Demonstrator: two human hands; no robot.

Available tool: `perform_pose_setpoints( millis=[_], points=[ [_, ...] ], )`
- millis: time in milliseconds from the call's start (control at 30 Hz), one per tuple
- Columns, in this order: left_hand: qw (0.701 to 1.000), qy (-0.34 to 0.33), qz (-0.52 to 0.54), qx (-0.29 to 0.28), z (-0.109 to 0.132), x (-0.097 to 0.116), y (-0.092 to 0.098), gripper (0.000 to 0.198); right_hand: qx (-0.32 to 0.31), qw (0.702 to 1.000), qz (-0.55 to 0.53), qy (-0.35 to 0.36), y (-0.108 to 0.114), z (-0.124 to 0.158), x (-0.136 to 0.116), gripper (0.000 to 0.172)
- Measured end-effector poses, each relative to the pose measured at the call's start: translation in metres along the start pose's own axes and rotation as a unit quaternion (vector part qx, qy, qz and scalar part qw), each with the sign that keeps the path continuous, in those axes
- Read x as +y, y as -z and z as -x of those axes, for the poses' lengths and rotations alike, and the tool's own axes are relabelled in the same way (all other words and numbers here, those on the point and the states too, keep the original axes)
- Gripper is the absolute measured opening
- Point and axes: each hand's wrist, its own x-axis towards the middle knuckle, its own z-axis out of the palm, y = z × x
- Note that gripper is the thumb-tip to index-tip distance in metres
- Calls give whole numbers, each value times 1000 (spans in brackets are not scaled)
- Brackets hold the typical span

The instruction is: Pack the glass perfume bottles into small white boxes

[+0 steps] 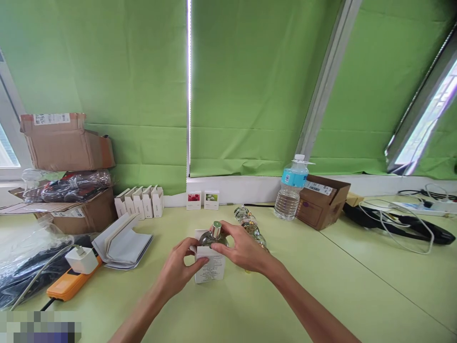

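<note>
A round glass perfume bottle with a shiny gold-green cap sits partly inside the top of an upright white carton. My right hand is closed on the bottle's side, thumb in front and fingers behind. My left hand grips the carton's left edge near its open top, thumb across the front. The lower part of the bottle is hidden by the carton. Just beyond my right hand stands a row of several similar glass bottles, partly covered by that hand.
Several narrow white cartons and two small picture boxes stand at the back. A water bottle is beside a brown box on the right. At left lie folded white cartons, an orange power strip and stacked boxes.
</note>
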Motion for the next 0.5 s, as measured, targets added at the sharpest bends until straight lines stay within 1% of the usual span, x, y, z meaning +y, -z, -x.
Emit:
perform_pose_setpoints(
  millis=[167, 300, 367, 500],
  points=[
    [1000, 2, -6, 9, 2, -1, 0, 18, 4, 1000, 6, 5, -4, 0, -1, 12],
    [1000, 21, 14, -3, 2, 0, -1, 31, 9, 1000, 19, -3, -7, 0, -3, 23],
    [999, 25, 19, -9, 2, 0, 0, 31, 13, 999, 29, -1, -9, 1, -5, 23],
    [1000, 22, 21, -6, 2, 2, 0, 28, 22, 999, 34, 9, -14, 2, -7, 17]
  ],
)
